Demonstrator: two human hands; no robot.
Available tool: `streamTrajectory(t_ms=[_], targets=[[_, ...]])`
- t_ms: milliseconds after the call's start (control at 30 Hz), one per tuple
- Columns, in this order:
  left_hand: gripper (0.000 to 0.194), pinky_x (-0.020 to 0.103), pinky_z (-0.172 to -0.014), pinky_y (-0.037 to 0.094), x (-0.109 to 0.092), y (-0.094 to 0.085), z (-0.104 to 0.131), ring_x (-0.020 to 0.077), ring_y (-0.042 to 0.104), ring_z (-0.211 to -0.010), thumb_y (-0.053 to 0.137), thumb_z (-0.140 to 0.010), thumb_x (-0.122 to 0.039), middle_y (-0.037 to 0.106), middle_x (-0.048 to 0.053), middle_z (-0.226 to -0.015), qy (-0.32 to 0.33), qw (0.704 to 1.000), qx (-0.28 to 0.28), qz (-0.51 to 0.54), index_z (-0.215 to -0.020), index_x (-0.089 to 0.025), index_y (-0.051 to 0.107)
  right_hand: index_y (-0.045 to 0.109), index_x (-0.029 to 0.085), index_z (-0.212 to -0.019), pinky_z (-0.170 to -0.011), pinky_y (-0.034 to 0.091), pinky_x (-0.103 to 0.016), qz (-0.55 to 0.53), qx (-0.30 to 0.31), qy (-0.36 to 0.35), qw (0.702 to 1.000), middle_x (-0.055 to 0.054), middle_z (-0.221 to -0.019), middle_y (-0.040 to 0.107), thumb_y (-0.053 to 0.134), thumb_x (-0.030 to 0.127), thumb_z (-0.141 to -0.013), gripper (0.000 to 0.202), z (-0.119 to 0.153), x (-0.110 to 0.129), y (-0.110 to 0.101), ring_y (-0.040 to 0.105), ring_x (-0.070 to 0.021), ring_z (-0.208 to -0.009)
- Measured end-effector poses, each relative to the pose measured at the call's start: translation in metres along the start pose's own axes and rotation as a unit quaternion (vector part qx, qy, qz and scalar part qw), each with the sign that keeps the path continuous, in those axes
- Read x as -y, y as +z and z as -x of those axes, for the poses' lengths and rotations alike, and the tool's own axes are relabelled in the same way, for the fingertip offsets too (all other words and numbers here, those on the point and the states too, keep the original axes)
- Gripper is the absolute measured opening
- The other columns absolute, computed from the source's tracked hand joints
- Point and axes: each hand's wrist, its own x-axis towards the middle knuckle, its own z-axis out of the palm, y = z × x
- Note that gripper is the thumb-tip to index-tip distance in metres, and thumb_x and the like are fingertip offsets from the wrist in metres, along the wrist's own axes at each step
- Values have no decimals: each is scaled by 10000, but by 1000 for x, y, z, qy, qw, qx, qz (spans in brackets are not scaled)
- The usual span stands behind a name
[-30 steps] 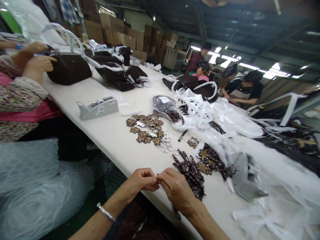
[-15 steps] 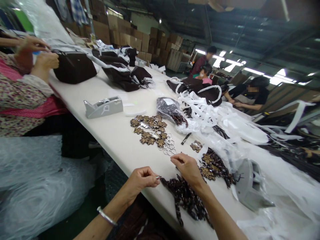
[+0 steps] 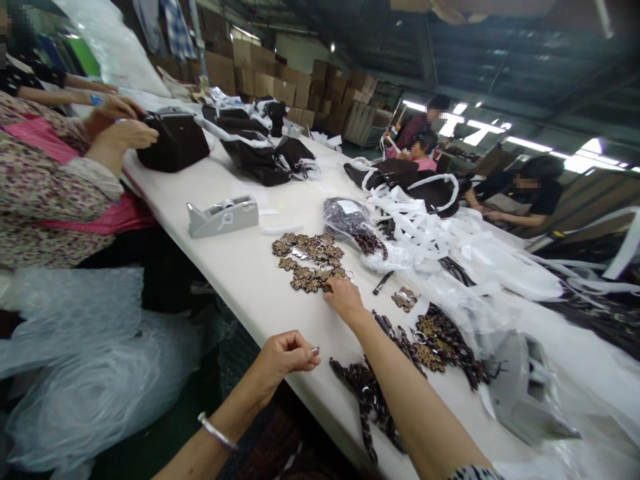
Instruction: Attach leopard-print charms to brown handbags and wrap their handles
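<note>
My left hand [image 3: 289, 355] is closed in a pinch on a small silver metal piece [image 3: 315, 351], held just over the table's near edge. My right hand [image 3: 345, 300] reaches to the near end of a pile of leopard-patterned flower-shaped charms [image 3: 307, 279]. Its fingers are drawn together beside the silver rings [image 3: 349, 274], most of which the hand covers; what the fingertips hold is hidden. Under my right forearm lies a heap of dark, glossy braided straps [image 3: 367, 400]. More straps with flower charms [image 3: 430, 343] lie to the right of it.
Grey tape dispensers stand at the left [image 3: 223, 216] and right [image 3: 525, 387]. A plastic bag of dark straps [image 3: 345, 217], white strips [image 3: 410, 230] and brown handbags [image 3: 255, 157] lie farther back. At the left, a co-worker's hands [image 3: 125, 130] handle a handbag [image 3: 175, 140]. Bubble wrap [image 3: 95, 380] sits below.
My right hand has moved forward and left from above the straps to the charm pile and rings. My left hand keeps its pinch nearly in place. The view has shifted slightly.
</note>
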Motion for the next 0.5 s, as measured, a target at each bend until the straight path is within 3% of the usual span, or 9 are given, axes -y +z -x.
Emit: streamTrajectory(t_ms=[100, 267, 400, 467, 500], targets=[[340, 278, -737, 540, -1, -2, -1, 186, 694, -779, 835, -637, -391, 721, 81, -832, 3, 1000, -4, 11, -674, -122, 631, 690, 182, -908, -863, 418, -348, -18, -13, 1, 1000, -127, -1020, 697, 564, 245, -870, 145, 3, -6, -7, 612, -263, -1003], [326, 286, -748, 544, -2, -1, -2, 180, 692, -776, 835, -643, -374, 722, 80, -845, 7, 1000, -1, 21, -680, -121, 633, 656, 181, -1101, -950, 394, -399, -105, -61, 14, 992, -138, -1150, 675, 415, 314, -962, 309, 23, -23, -32, 594, -273, -1083], [312, 290, -758, 544, -3, 3, -2, 180, 696, -777, 828, -653, -367, 723, 77, -837, 9, 1000, 5, 20, -689, -121, 640, 675, 183, -1070, -807, 507, -364, -210, -43, 38, 976, -88, -974, 732, 469, 291, -909, 282, 62, -38, -47, 678, -228, -883], [309, 291, -760, 544, -2, 8, -2, 179, 696, -775, 828, -654, -364, 723, 74, -828, 9, 1000, 11, 16, -688, -122, 639, 669, 185, -1016, -718, 547, -349, -300, -12, 54, 952, -65, -896, 739, 506, 319, -884, 249, 86, -43, -45, 697, -210, -790], [310, 292, -761, 544, -1, 11, -3, 179, 696, -774, 828, -654, -365, 724, 74, -823, 8, 1000, 13, 13, -688, -123, 637, 656, 191, -986, -714, 559, -352, -379, 7, 70, 923, -57, -901, 737, 537, 337, -869, 222, 98, -44, -43, 702, -207, -791]])
